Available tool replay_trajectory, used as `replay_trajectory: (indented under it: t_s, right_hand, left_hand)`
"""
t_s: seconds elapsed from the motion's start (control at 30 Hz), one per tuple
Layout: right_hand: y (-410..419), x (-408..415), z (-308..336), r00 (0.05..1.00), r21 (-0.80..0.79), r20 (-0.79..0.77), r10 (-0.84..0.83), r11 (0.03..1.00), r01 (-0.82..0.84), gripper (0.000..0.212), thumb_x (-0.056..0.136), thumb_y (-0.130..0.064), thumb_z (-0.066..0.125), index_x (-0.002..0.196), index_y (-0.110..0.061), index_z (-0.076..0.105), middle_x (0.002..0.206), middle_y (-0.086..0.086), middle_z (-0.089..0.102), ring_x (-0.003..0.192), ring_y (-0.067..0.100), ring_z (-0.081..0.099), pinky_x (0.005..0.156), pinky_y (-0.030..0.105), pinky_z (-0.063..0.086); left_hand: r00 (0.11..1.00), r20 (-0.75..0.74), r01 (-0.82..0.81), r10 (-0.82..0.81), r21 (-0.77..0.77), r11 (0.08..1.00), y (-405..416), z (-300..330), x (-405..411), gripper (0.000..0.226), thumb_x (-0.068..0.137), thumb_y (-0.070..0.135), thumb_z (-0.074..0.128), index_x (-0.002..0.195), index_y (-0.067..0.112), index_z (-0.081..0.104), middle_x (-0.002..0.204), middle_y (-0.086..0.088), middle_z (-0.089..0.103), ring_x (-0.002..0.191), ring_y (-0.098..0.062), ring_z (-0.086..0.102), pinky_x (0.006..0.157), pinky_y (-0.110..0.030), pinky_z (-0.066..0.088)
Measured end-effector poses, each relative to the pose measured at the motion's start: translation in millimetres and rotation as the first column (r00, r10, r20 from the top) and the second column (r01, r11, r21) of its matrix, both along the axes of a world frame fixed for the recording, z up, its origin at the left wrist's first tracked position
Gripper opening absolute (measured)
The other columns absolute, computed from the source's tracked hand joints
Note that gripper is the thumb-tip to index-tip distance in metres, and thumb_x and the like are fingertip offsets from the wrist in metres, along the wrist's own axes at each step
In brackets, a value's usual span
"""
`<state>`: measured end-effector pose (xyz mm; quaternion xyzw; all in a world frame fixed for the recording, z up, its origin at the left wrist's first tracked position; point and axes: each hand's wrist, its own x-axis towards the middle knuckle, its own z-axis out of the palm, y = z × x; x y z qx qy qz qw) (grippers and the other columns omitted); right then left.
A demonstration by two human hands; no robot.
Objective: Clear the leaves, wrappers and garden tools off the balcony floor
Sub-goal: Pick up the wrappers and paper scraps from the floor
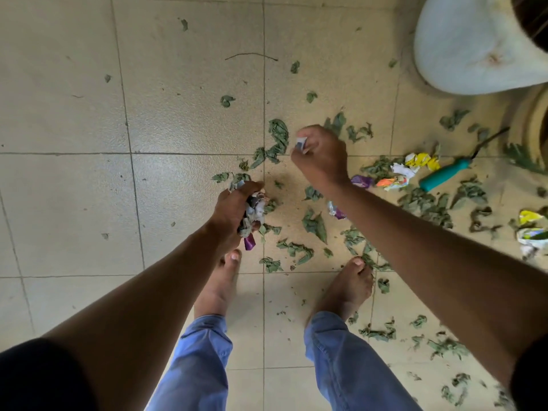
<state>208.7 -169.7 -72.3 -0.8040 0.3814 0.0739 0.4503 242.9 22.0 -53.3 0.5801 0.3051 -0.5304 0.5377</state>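
Observation:
My left hand [234, 207] grips a crumpled bunch of wrappers [253, 216], with a purple end hanging below it. Farther out, my right hand [321, 155] pinches a small white and blue wrapper scrap [301, 143] above the tiles. Wilted green leaves [315, 222] lie scattered across the floor, thickest on the right. More wrappers lie on the tiles: a purple one [362, 181], an orange and white one [393, 182], a yellow one [422, 161] and one half under my right forearm [335, 211]. A garden tool with a teal handle [444, 175] lies at the right.
A white plastic pot [468, 46] stands at the top right, with a beige pot [533, 126] below it. A thin twig [252, 56] lies on the beige tiles [74, 203]. My bare feet [221, 286] stand among the leaves. Another yellow and white wrapper [532, 232] lies at the right edge.

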Motion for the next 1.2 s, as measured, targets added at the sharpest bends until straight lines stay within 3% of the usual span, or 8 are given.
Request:
replay_trajectory:
  t_s: [0.2,0.33,0.53,0.7,0.8,0.93,1.07,1.2]
  right_hand:
    - [40,-57,73,0.977,0.511,0.049,-0.21,0.845,0.156,0.02,0.095,0.004,0.056,0.111,-0.002,0.067,0.089,0.011,0.073,0.065,0.006,0.069,0.051,0.019,0.05]
    - [58,-86,101,0.95,0.4,0.024,-0.312,0.874,0.277,0.019,0.093,0.004,0.059,0.109,-0.006,0.055,0.096,0.002,0.069,0.085,0.019,0.071,0.07,0.035,0.057]
    - [67,-115,106,0.917,0.192,-0.058,-0.394,0.897,0.397,0.008,0.087,-0.01,0.072,0.093,-0.015,0.074,0.092,-0.004,0.072,0.09,0.014,0.066,0.08,0.034,0.053]
    - [53,-131,103,0.925,0.24,-0.09,-0.368,0.894,0.379,0.013,0.086,-0.015,0.07,0.094,-0.018,0.081,0.088,-0.006,0.077,0.084,0.007,0.069,0.077,0.029,0.055]
    - [27,-145,96,0.946,0.334,-0.079,-0.313,0.886,0.321,0.018,0.088,-0.011,0.066,0.095,-0.016,0.082,0.087,-0.005,0.079,0.082,0.005,0.072,0.077,0.022,0.056]
    - [-21,-154,76,0.975,0.002,-0.004,-0.221,0.975,0.221,0.02,0.091,-0.009,0.063,0.088,-0.021,0.078,0.084,-0.008,0.077,0.075,0.008,0.071,0.069,0.034,0.06]
    - [-91,-147,34,0.963,-0.319,-0.148,-0.227,0.932,0.171,0.026,0.092,-0.012,0.058,0.107,-0.024,0.074,0.103,-0.004,0.075,0.095,0.018,0.068,0.079,0.037,0.056]
    - [-148,-145,-7,0.908,-0.433,-0.415,-0.049,0.889,-0.15,0.039,0.092,-0.007,0.055,0.126,-0.026,0.064,0.124,0.007,0.061,0.12,0.03,0.052,0.087,0.039,0.046]
  left_hand:
    - [0.998,-0.067,-0.016,0.009,-0.114,0.993,-20,29,-5,0.042,0.1,0.041,0.06,0.071,0.018,0.079,0.068,-0.005,0.062,0.049,-0.013,0.049,0.043,-0.02,0.035]
    - [0.989,-0.111,0.071,-0.1,-0.244,0.967,-28,43,-20,0.053,0.104,0.051,0.048,0.077,0.018,0.08,0.069,-0.002,0.059,0.045,-0.008,0.046,0.041,-0.02,0.027]
    - [0.984,-0.118,0.121,-0.133,-0.103,0.987,-50,49,-51,0.039,0.093,0.058,0.063,0.094,0.02,0.066,0.07,-0.001,0.063,0.051,-0.013,0.052,0.042,-0.021,0.037]
    - [0.978,-0.148,0.13,-0.147,-0.12,0.984,-73,45,-68,0.03,0.085,0.049,0.077,0.077,0.023,0.066,0.075,-0.005,0.06,0.065,-0.02,0.054,0.057,-0.029,0.038]
    - [0.969,-0.179,0.159,-0.169,-0.068,0.985,-83,39,-75,0.017,0.092,0.029,0.071,0.082,0.017,0.063,0.064,-0.003,0.062,0.05,-0.015,0.052,0.042,-0.022,0.036]
    - [0.962,-0.214,0.169,-0.168,-0.017,0.986,-107,33,-88,0.013,0.093,0.018,0.067,0.085,0.01,0.06,0.058,-0.007,0.058,0.038,-0.017,0.047,0.035,-0.018,0.031]
    - [0.964,-0.222,0.141,-0.148,-0.047,0.989,-136,17,-104,0.016,0.091,0.019,0.071,0.085,0.009,0.06,0.058,-0.009,0.056,0.037,-0.018,0.045,0.037,-0.018,0.03]
    - [0.961,-0.241,0.123,-0.134,-0.06,0.991,-155,-3,-117,0.025,0.091,0.021,0.072,0.103,0.006,0.057,0.065,-0.008,0.053,0.039,-0.015,0.042,0.039,-0.019,0.03]
